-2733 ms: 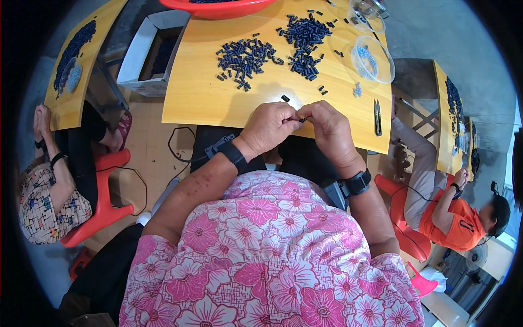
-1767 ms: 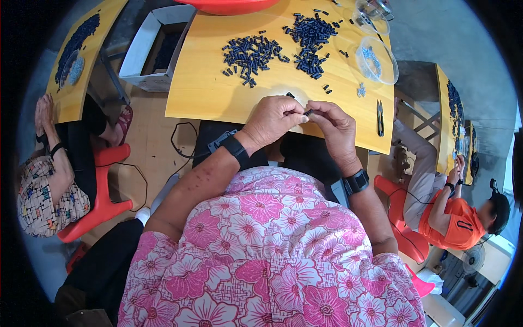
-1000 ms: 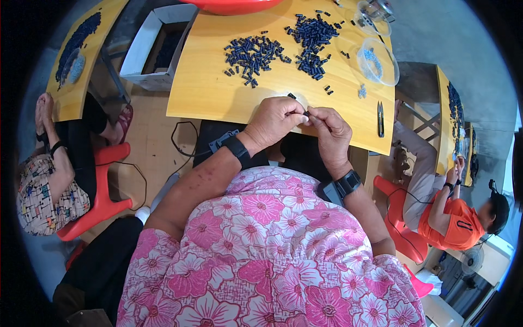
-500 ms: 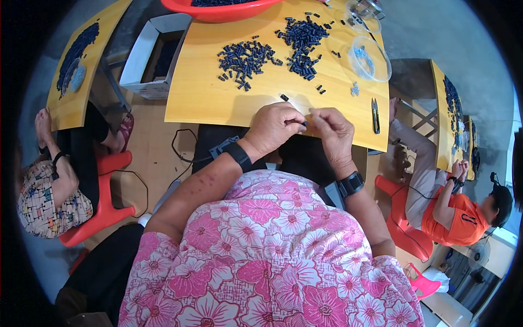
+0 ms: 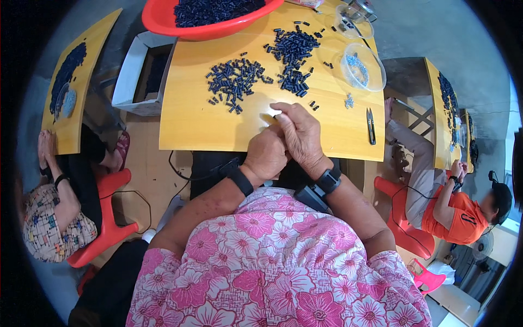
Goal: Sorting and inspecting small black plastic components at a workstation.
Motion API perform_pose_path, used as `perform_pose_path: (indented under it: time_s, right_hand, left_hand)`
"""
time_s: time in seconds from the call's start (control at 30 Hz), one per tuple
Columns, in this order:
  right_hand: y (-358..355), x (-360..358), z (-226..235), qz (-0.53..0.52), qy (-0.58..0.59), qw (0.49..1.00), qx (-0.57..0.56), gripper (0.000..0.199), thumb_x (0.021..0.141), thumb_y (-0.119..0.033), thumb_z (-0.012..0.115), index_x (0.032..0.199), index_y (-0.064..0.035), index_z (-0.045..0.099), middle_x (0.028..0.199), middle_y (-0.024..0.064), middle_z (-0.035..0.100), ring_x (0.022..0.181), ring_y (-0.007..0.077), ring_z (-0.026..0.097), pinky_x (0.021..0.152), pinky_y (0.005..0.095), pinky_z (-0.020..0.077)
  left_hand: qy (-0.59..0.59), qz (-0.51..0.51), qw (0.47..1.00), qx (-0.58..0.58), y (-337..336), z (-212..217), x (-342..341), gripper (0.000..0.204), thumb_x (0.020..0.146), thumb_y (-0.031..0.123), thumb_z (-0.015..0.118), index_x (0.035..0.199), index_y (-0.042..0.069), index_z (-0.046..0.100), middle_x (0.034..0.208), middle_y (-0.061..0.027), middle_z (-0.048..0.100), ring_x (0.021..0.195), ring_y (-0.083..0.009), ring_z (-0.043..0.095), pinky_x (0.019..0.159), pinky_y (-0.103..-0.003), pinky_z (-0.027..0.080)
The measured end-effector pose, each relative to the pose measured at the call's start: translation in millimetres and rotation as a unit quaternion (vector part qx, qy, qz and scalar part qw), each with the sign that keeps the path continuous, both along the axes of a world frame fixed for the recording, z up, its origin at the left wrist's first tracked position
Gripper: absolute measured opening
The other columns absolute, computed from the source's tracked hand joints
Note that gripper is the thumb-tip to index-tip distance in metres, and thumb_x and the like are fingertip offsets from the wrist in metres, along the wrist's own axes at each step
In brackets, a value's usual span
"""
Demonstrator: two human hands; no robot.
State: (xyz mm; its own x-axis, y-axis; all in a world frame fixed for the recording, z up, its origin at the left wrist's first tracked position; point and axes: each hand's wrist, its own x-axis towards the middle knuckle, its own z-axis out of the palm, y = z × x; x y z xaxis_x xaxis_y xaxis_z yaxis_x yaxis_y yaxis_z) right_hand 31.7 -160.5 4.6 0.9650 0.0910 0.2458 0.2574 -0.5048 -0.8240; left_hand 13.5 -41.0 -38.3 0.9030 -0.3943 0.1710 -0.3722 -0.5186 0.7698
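My left hand (image 5: pixel 266 155) is closed near the front edge of the yellow table (image 5: pixel 188 131). Against it presses my right hand (image 5: pixel 301 135), its fingers bent over the left hand's thumb side. Whatever the two hold between them is hidden by the fingers. Beyond them lie two heaps of short black tubular pieces, a left heap (image 5: pixel 233 82) and a right heap (image 5: pixel 294 46). A few loose black pieces (image 5: pixel 314 106) rest right of the heaps. Small clear bluish bits (image 5: pixel 349 101) form a little cluster, and black thread snips (image 5: pixel 371 126) lie at the table's right side.
A red basin (image 5: pixel 218 30) full of black pieces stands at the far left. Round clear tubs (image 5: pixel 383 76) and a metal canister (image 5: pixel 364 8) occupy the far right. Beside the table is a white box (image 5: pixel 129 82). Co-workers sit left (image 5: pixel 57 218) and right (image 5: pixel 452 215) at other tables.
My right hand has moved left onto my left hand; they were slightly apart. The small black piece at my left fingertips is now hidden. The view has shifted, showing more of the basin.
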Motion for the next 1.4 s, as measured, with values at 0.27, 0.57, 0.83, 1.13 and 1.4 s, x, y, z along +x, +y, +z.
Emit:
perform_pose_path:
  time_s: [0.27,0.57,0.83,1.13,1.4]
  right_hand:
    - [-3,6,-3,0.040,-0.007,0.998,-0.039,0.031,0.087,-0.030,0.063,0.107,-0.0069,0.066,0.084,0.0154,0.060,0.078,0.0356,0.060,0.073,0.0416,0.0507]
    - [-4,8,-10,0.060,0.003,0.998,-0.028,0.055,0.093,-0.054,0.054,0.114,-0.0038,0.065,0.078,0.0121,0.054,0.073,0.0285,0.056,0.069,0.0358,0.0468]
    - [-7,11,-12,0.076,0.009,0.997,-0.029,0.053,0.092,-0.052,0.056,0.113,-0.0046,0.065,0.077,0.0116,0.054,0.072,0.0269,0.056,0.068,0.0350,0.0469]
    - [-4,12,-10,0.087,0.022,0.996,-0.016,0.051,0.092,-0.049,0.056,0.111,-0.0032,0.066,0.077,0.0133,0.054,0.071,0.0278,0.056,0.068,0.0358,0.0470]
    - [-5,11,-16,0.093,0.004,0.996,-0.018,0.048,0.092,-0.046,0.056,0.107,-0.0023,0.068,0.078,0.0141,0.056,0.073,0.0294,0.057,0.070,0.0367,0.0474]
  left_hand:
    - [-0.025,-0.012,0.999,-0.030,-2,-14,3,0.020,0.078,0.015,0.068,0.094,0.004,0.065,0.084,-0.0164,0.065,0.075,-0.0392,0.064,0.064,-0.049,0.050]
    - [0.007,0.010,0.996,-0.085,0,-6,-1,0.018,0.083,0.017,0.066,0.096,0.005,0.066,0.081,-0.0156,0.067,0.074,-0.0373,0.066,0.063,-0.045,0.053]
    - [0.013,0.020,0.993,-0.114,-1,-11,-2,0.025,0.086,0.021,0.065,0.105,0.005,0.065,0.087,-0.0147,0.069,0.077,-0.0353,0.067,0.063,-0.044,0.053]
    - [0.005,0.015,0.992,-0.123,0,-3,1,0.024,0.083,0.017,0.067,0.104,0.005,0.066,0.088,-0.0141,0.068,0.079,-0.0353,0.067,0.064,-0.044,0.053]
    - [-0.027,0.009,0.996,-0.082,1,-4,-2,0.022,0.083,0.016,0.067,0.102,0.006,0.068,0.087,-0.0136,0.068,0.078,-0.0350,0.067,0.063,-0.044,0.053]
